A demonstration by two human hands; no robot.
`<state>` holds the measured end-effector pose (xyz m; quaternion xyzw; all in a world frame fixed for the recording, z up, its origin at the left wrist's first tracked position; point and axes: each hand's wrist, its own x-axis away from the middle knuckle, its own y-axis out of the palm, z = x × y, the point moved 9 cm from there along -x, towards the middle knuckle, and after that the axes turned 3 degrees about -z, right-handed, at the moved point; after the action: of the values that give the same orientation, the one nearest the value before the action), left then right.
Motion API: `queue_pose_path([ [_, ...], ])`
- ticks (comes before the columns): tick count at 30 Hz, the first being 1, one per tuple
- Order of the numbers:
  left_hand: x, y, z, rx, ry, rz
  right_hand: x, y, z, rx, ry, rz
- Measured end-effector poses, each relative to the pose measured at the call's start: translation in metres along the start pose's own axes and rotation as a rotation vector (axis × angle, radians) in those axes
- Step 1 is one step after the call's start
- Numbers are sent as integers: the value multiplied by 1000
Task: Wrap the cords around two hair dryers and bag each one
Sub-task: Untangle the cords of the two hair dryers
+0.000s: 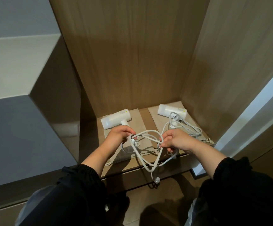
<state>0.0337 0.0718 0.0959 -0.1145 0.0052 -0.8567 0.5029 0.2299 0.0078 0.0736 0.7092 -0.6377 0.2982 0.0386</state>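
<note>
Two white hair dryers lie on a wooden shelf, each on a beige drawstring bag. The left dryer [116, 118] rests on the left bag [137, 121]; the right dryer [173, 110] rests on the right bag [158, 121] with its own cord [189, 126] piled loosely over it. My left hand [117, 139] and my right hand [176, 141] both pinch the left dryer's white cord [146, 154], which forms big loops between them. Part of that cord hangs over the shelf's front edge, with its plug [157, 179] dangling below.
The shelf [130, 168] sits in a narrow wooden niche with a tall back panel [129, 54] and a right side panel [222, 62]. A grey wall [18, 136] stands on the left. Bag drawstrings [209, 141] trail at the shelf's front right.
</note>
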Motion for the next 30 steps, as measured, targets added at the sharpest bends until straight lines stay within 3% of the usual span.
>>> queue_pose_path([
  [3,2,5,-10,161,-121,-49,6,-3,-14,96,-51,40],
  [9,-3,12,-15,-51,-206,-42,7,4,-32,171,-161,68],
  [12,-6,6,-16,-68,-219,66,5,4,-28,155,-165,40],
  [17,-10,-15,-22,160,-178,320,6,0,-14,34,-186,-30],
  [20,-14,-23,-23,-36,-159,370,6,-5,-9,19,-187,-2],
  [24,-18,-16,-18,-307,-132,195,7,-8,-8,19,-165,5],
  [30,-9,28,-12,-557,-30,-286,5,2,-18,-13,-187,-63],
])
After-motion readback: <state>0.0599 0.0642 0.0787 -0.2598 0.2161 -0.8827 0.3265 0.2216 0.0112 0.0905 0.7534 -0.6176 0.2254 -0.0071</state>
